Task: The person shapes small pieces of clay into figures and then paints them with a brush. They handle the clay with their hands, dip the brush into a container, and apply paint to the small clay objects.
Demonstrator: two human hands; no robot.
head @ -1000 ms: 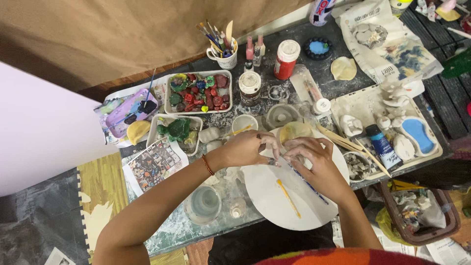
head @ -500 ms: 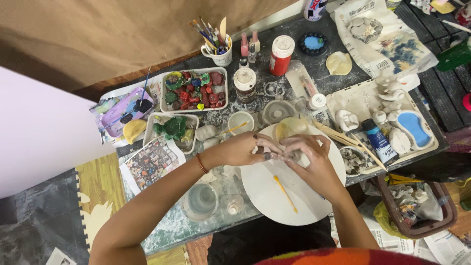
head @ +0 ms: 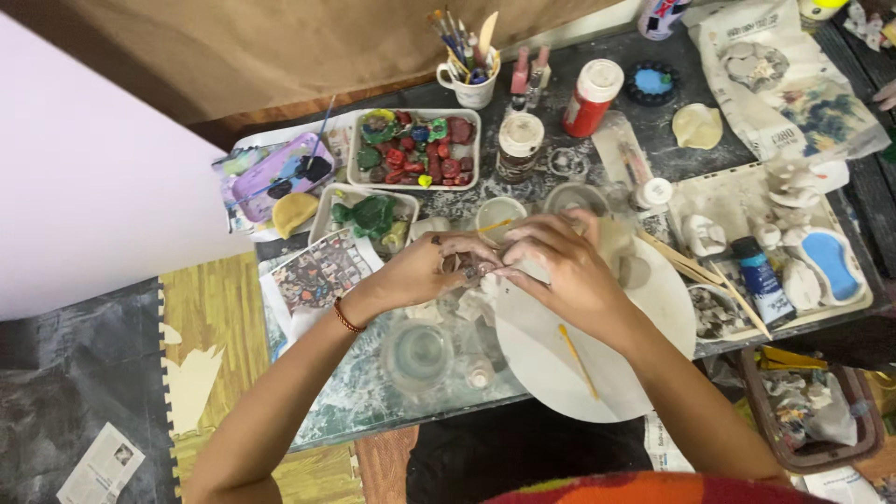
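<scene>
The clay piece (head: 523, 271), a small pale lump, sat pinched between both hands just above the far rim of the round white board (head: 644, 308), near the middle of the table (head: 672, 149). The left hand (head: 425, 271) was curled closed around its left side, fingertips pressing in. The right hand (head: 560, 266) cupped over its top and right side, fingers bent and gripping, so most of the lump was hidden.

In my judgement the step in hand was shaping by pinching. Done well, it would call for light, even pressure from both sides, with the piece kept low over the board so that crumbs fell there and not into the clear glass jar (head: 417, 353) near the front edge. The thin yellow tool (head: 579, 359) lay on the board well within reach of the right hand. The tray of red and green pieces (head: 413, 147) toward the far edge stood well apart from the work.

Compared with the frame half a second before, the hands were in nearly the same grip over the same part of the board. The fingers seemed drawn slightly tighter together. The yellow tool, the jar and the trays had not moved; only the camera view had shifted a little.
</scene>
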